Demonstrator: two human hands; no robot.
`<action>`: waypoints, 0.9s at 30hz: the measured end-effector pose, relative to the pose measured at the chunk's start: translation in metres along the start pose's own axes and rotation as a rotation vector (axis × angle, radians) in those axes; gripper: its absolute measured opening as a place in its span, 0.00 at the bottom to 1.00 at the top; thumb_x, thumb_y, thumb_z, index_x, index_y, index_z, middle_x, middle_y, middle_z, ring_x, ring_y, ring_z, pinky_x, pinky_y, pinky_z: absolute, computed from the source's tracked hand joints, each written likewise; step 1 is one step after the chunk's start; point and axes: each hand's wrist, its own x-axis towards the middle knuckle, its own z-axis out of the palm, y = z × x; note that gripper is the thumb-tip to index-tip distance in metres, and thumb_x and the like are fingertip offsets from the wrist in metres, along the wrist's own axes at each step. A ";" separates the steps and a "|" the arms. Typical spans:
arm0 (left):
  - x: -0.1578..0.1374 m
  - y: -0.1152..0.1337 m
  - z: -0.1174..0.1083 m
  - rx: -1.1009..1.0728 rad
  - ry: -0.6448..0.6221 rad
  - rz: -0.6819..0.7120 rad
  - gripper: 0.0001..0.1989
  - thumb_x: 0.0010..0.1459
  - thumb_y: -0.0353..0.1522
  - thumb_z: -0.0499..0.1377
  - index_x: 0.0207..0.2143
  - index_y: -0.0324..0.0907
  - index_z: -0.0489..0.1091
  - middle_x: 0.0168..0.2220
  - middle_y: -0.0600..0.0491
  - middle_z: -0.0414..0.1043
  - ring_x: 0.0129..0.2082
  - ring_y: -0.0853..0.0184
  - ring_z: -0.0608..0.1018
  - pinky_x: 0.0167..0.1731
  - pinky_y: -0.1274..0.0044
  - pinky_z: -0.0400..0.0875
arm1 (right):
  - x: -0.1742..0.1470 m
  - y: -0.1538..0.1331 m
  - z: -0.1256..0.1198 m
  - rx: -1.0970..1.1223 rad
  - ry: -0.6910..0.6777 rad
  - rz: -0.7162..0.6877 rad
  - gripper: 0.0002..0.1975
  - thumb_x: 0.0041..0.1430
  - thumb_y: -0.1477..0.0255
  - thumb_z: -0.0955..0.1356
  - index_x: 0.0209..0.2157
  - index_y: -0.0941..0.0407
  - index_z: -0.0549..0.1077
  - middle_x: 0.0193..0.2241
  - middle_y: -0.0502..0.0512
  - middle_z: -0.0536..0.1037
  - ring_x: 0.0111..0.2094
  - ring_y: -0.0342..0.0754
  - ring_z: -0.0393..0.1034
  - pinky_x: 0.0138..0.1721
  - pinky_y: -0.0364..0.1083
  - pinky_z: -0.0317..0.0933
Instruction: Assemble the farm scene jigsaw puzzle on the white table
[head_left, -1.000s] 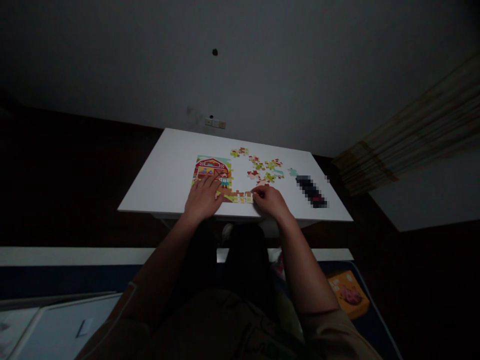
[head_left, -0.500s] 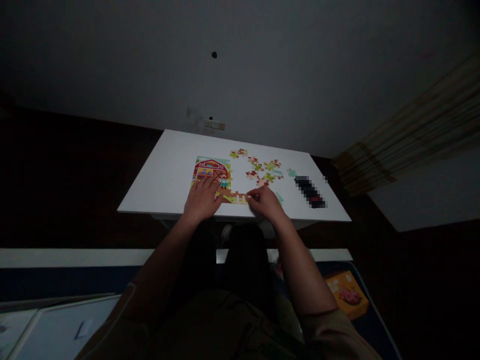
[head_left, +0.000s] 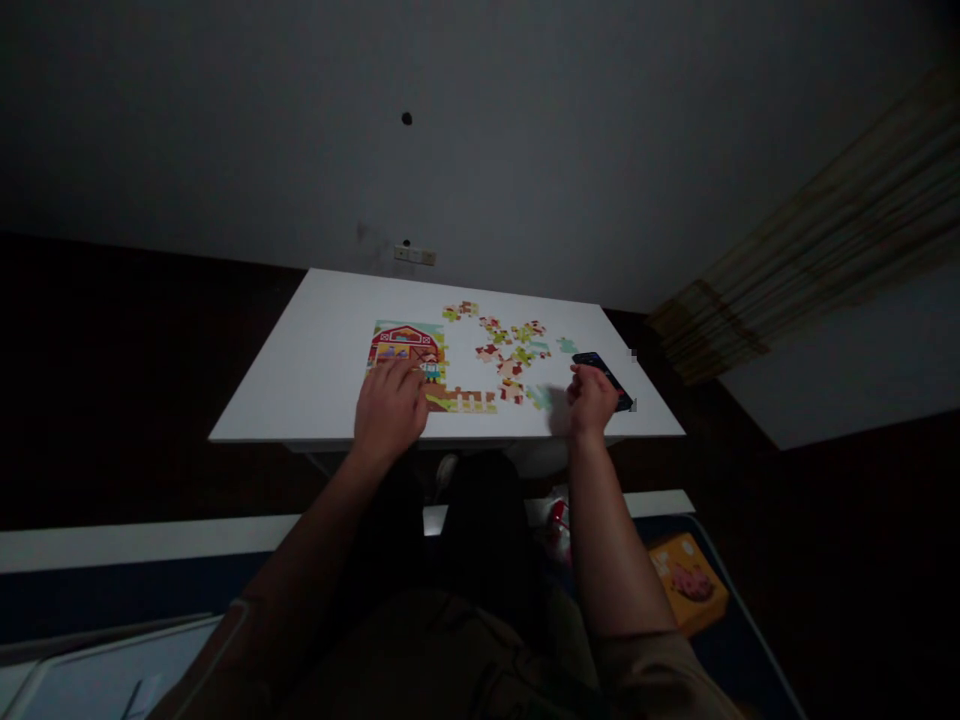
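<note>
A joined section of a jigsaw puzzle (head_left: 409, 338) with a red barn and a farmer figure lies on the white table (head_left: 277, 385). A strip with a white fence runs right along its lower edge. My left hand (head_left: 390, 408) rests palm down over the lower left of this section, fingers spread out. Several loose puzzle pieces (head_left: 510, 368) are scattered to the right. My right hand (head_left: 591, 398) is over the right side of the table, its fingers curled together. Whether anything is in them is hidden. Behind that hand lies a dark phone (head_left: 616, 384), partly covered.
A wall with a socket (head_left: 415, 256) stands beyond the table. Right of it hangs a yellowish curtain (head_left: 697, 320). Below, beside my right arm, is an orange box (head_left: 688, 583) on a dark blue surface. A red and white item (head_left: 556, 520) sits near my right leg.
My right hand has left the fence strip and moved right, past the loose pieces, to the phone. My left hand stays on the puzzle. The whole view has shifted slightly.
</note>
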 end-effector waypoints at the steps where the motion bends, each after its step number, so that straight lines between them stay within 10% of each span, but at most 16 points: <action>1: -0.009 0.012 0.004 -0.080 0.003 0.024 0.17 0.60 0.30 0.50 0.51 0.44 0.67 0.58 0.47 0.63 0.60 0.54 0.62 0.61 0.58 0.52 | 0.006 0.001 -0.002 0.069 0.058 0.027 0.09 0.53 0.62 0.62 0.29 0.53 0.68 0.19 0.45 0.57 0.19 0.44 0.52 0.19 0.44 0.49; 5: -0.054 0.086 0.045 -0.673 -0.314 0.138 0.18 0.57 0.26 0.50 0.47 0.52 0.67 0.51 0.48 0.68 0.55 0.59 0.68 0.56 0.61 0.63 | 0.018 -0.004 0.003 0.203 0.191 0.057 0.07 0.54 0.64 0.59 0.27 0.51 0.61 0.20 0.44 0.52 0.17 0.43 0.46 0.17 0.44 0.44; 10: -0.084 0.157 0.101 -1.447 -0.562 -0.208 0.29 0.47 0.22 0.55 0.51 0.52 0.59 0.54 0.46 0.63 0.53 0.62 0.70 0.45 0.69 0.69 | 0.019 -0.009 0.012 0.292 0.284 0.004 0.06 0.54 0.66 0.59 0.26 0.52 0.58 0.19 0.44 0.51 0.16 0.42 0.46 0.16 0.44 0.42; 20: -0.088 0.143 0.112 -1.555 -0.895 -0.281 0.15 0.44 0.24 0.60 0.36 0.42 0.64 0.30 0.55 0.67 0.26 0.72 0.68 0.27 0.78 0.62 | 0.023 0.005 0.002 0.354 0.316 -0.026 0.06 0.55 0.70 0.62 0.25 0.55 0.62 0.19 0.44 0.55 0.17 0.38 0.47 0.15 0.40 0.42; 24: -0.080 0.143 0.112 -1.518 -0.761 -0.233 0.10 0.46 0.23 0.60 0.32 0.41 0.64 0.32 0.54 0.66 0.33 0.68 0.70 0.34 0.76 0.64 | 0.028 0.007 0.012 0.376 0.307 -0.044 0.06 0.55 0.72 0.63 0.25 0.56 0.64 0.19 0.44 0.55 0.18 0.38 0.47 0.15 0.39 0.43; 27: -0.069 0.144 0.111 -1.612 -0.649 -0.299 0.25 0.43 0.22 0.60 0.46 0.45 0.64 0.48 0.49 0.65 0.46 0.63 0.70 0.39 0.75 0.65 | 0.036 0.007 0.020 0.389 0.293 -0.061 0.06 0.55 0.71 0.63 0.26 0.56 0.64 0.20 0.44 0.55 0.19 0.38 0.46 0.16 0.40 0.42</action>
